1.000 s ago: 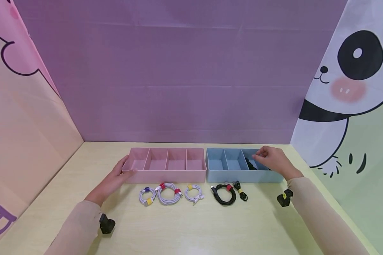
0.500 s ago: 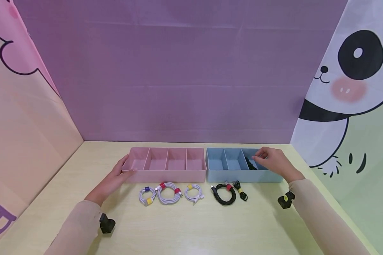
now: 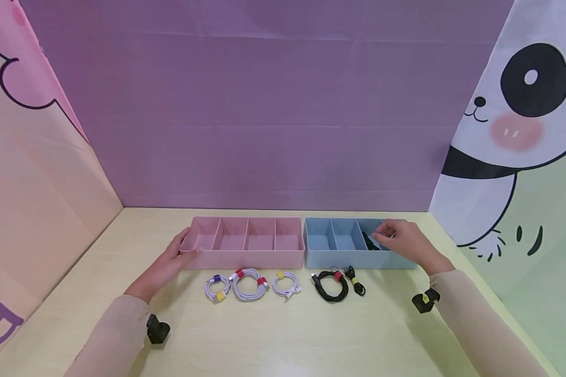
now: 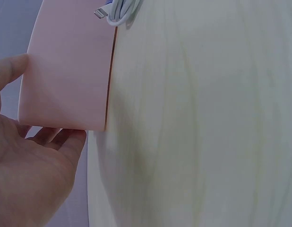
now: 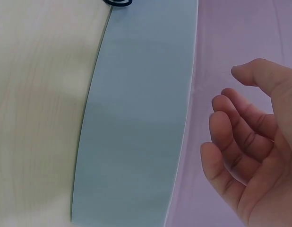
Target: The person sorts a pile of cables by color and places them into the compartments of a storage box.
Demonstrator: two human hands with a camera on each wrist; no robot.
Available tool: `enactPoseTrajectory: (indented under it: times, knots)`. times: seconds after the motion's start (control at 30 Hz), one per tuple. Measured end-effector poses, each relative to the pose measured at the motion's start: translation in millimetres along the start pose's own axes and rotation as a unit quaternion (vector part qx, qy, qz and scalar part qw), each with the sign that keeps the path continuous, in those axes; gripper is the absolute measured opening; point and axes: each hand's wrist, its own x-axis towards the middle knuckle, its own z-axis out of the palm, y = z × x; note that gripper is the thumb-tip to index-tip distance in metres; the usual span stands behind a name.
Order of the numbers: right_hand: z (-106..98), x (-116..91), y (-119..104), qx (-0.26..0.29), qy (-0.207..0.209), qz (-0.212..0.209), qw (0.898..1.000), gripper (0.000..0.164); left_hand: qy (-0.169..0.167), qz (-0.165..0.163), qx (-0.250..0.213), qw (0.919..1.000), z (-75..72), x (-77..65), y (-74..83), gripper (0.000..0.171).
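Note:
My left hand (image 3: 170, 263) rests against the left end of a pink divided box (image 3: 252, 260). In the left wrist view its thumb touches the top rim and its other fingers lie along the end wall. Over the right part of a blue divided box (image 3: 358, 259) hovers my right hand (image 3: 407, 242). Its fingers are loosely bent and hold nothing, as the right wrist view shows. A black coiled cable (image 3: 370, 243) lies in the blue box's third compartment, just left of that hand. The hand covers much of the fourth compartment.
Before the pink box lie three white coiled cables: one with blue and yellow ties (image 3: 217, 289), one with red ties (image 3: 250, 285), one with a yellow tie (image 3: 286, 286). Before the blue box lie a larger black cable (image 3: 330, 286) and a small black cable (image 3: 355, 281).
My right hand has shifted very slightly to the right and down, with its wrist moving outward. My left hand, the boxes and the cables stay as they were.

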Motion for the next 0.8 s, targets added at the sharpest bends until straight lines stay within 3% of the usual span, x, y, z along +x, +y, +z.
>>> enactPoseTrajectory:
  times: [0.57,0.8]
  knots:
    - [7,-11,-6,0.025,-0.006,-0.021,0.999,0.014,-0.003,-0.023,0.009,0.9997,-0.2,-1.9,5.4,0.095]
    - [11,-15,-8,0.027,-0.008,-0.029,0.999,0.012,-0.003,-0.014,-0.001,0.9999,-0.5,-3.8,4.9,0.094]
